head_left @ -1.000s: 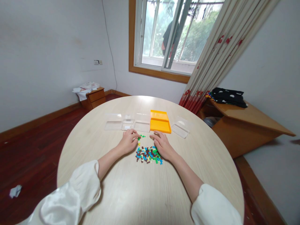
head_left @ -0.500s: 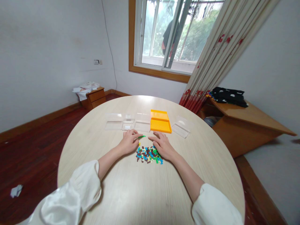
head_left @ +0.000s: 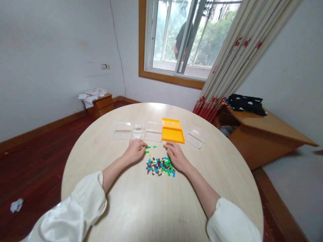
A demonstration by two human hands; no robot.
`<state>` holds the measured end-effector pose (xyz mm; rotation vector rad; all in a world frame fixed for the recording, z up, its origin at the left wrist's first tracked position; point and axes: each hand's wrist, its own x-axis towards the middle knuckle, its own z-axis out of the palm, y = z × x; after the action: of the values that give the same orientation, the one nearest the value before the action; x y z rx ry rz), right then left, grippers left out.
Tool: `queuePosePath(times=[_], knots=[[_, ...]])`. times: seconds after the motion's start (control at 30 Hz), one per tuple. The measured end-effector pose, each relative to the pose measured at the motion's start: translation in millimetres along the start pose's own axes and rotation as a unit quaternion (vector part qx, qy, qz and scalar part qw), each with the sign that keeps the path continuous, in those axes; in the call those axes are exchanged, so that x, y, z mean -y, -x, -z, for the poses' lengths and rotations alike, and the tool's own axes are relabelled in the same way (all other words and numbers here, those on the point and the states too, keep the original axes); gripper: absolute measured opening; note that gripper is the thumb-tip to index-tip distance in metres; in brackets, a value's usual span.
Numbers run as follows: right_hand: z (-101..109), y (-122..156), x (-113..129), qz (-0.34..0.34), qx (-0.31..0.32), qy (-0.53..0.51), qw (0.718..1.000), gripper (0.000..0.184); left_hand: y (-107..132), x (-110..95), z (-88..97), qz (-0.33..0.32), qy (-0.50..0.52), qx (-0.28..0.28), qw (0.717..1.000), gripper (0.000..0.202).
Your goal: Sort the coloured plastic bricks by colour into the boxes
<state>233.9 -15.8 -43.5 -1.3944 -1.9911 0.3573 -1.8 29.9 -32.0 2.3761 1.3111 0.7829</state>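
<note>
A loose pile of small toy building bricks (head_left: 159, 166), in brown, blue, green, yellow and cream, lies on the round pale table (head_left: 136, 208). My left hand (head_left: 135, 150) rests beyond the pile on its left, fingers loosely stretched and close to a green brick (head_left: 148, 147). Another green brick (head_left: 147, 152) lies just below its fingertips, and a small green piece (head_left: 154, 146) sits between the hands. My right hand (head_left: 177, 156) lies at the pile's right edge with fingers extended. By its fingertips is a tiny pale piece (head_left: 164, 147), too small to make out well.
Behind the hands stand an open orange case (head_left: 173, 135) and several clear plastic boxes, among them one at the left (head_left: 122, 135) and one at the right (head_left: 194, 139). A wooden desk (head_left: 267, 127) holds folded dark cloth on the right.
My left hand has drawn back to the left, leaving green bricks lying on the table. The fingers of my right hand have pulled in slightly to the right.
</note>
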Motion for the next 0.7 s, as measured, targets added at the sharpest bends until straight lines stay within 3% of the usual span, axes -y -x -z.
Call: queuePosePath(times=[0.47, 0.7], knots=[[-3, -1, -13, 0.011, -0.001, -0.023, 1.000, 0.041, 0, 4, 14.2, -0.008, 0.020, 0.033, 0.999, 0.021], [-2, -1, -8, 0.010, -0.007, -0.037, 0.999, 0.040, 3, -3, 20.4, -0.077, 0.063, 0.071, 0.992, 0.026]])
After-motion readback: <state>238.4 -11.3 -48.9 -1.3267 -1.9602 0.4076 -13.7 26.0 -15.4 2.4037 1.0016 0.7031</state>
